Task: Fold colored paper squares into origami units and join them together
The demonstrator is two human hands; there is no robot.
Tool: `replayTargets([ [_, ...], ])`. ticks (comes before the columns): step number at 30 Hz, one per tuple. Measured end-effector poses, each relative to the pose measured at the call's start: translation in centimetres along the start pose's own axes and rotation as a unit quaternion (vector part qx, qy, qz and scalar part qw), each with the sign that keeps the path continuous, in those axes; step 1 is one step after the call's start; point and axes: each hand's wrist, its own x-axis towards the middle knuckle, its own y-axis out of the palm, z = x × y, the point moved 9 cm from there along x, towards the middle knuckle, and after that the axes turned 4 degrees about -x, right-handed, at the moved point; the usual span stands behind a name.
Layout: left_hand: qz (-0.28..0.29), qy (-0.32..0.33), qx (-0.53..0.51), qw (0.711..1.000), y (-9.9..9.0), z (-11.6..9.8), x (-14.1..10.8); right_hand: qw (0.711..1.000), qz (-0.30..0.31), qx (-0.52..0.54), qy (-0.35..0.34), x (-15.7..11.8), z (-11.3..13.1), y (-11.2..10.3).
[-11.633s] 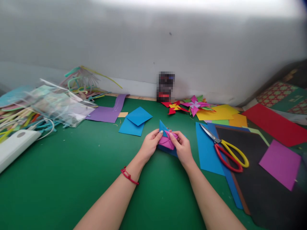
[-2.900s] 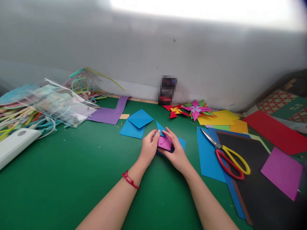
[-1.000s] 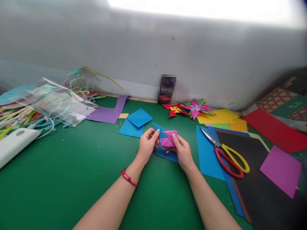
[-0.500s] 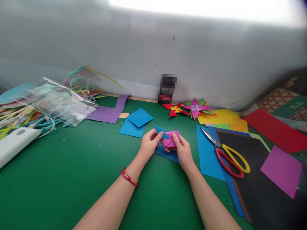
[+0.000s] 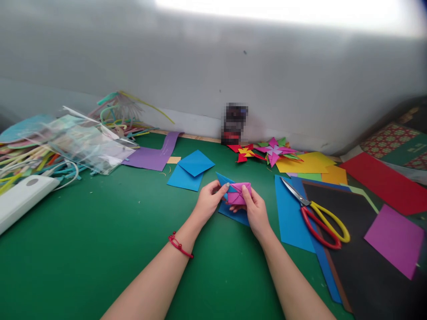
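Observation:
My left hand [image 5: 212, 198] pinches a folded blue paper piece [image 5: 221, 179] between thumb and fingers. Against it, on the right, is a folded magenta paper piece [image 5: 237, 195], which my right hand [image 5: 255, 208] grips with the thumb on top. The two pieces overlap, held just above the green table. Below the hands lies a blue sheet [image 5: 233, 214], partly hidden by them. Two more blue squares [image 5: 196, 163] overlap on the table, beyond my left hand.
Scissors [image 5: 312, 213] lie on blue and black sheets at right. Folded paper stars [image 5: 274, 151] sit near the wall beside yellow sheets [image 5: 302, 162]. Red [image 5: 383, 182] and magenta sheets [image 5: 395, 240] are far right. A white device [image 5: 26, 200] and plastic bags [image 5: 96, 146] occupy the left.
The whole view has shifted slightly, so things appear a little further right. Both hands keep the same hold on the folded pieces.

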Motion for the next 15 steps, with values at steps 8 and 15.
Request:
replayTargets([
  [8,-0.029,-0.047,-0.013,0.998,-0.48,0.87,-0.18,0.998,0.028,-0.057,-0.005,-0.02,0.10,0.69],
  [15,-0.056,-0.019,-0.013,0.998,-0.77,0.43,-0.38,0.997,0.044,-0.061,-0.005,0.01,-0.15,1.04],
])
